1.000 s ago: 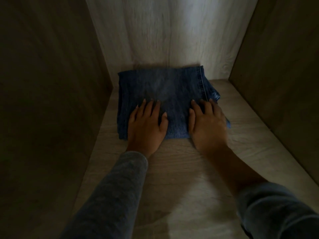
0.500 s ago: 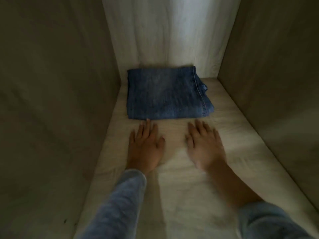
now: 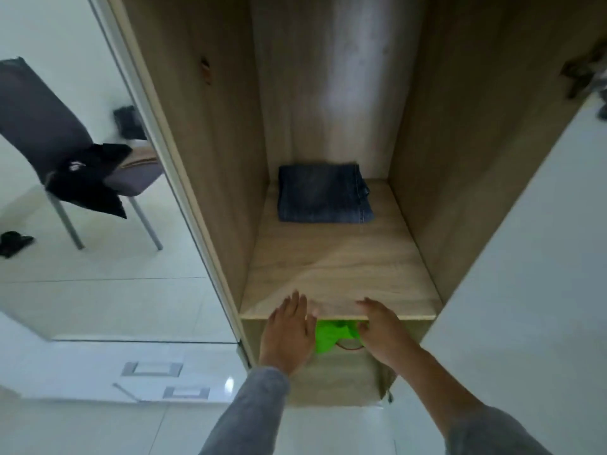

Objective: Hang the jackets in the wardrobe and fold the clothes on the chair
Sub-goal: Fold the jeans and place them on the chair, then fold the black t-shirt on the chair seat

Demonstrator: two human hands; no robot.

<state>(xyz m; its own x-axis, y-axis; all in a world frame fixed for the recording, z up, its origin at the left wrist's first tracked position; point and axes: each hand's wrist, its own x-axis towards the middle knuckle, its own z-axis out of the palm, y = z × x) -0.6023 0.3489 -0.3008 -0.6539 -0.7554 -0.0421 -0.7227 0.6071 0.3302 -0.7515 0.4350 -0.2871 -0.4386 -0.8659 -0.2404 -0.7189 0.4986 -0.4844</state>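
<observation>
Folded blue jeans point(image 3: 323, 198) lie at the back of a light wooden wardrobe shelf point(image 3: 338, 274). My left hand point(image 3: 288, 333) and my right hand point(image 3: 382, 331) hover flat at the shelf's front edge, fingers straight, holding nothing. A bright green garment point(image 3: 331, 334) shows in the compartment below, between my hands. To the left stands a grey chair point(image 3: 42, 126) with black clothing point(image 3: 87, 182) draped over its seat and a tan garment point(image 3: 141, 157) on it.
Wooden side walls point(image 3: 210, 126) close in the shelf on both sides. A white wardrobe door point(image 3: 532, 257) stands at the right. A dark item point(image 3: 13, 243) lies on the glossy white tile floor point(image 3: 98, 290) near the chair.
Both hands let go of the folded jeans and drew back from the shelf's rear to its front edge. The view pulled out of the wardrobe, revealing the chair and floor.
</observation>
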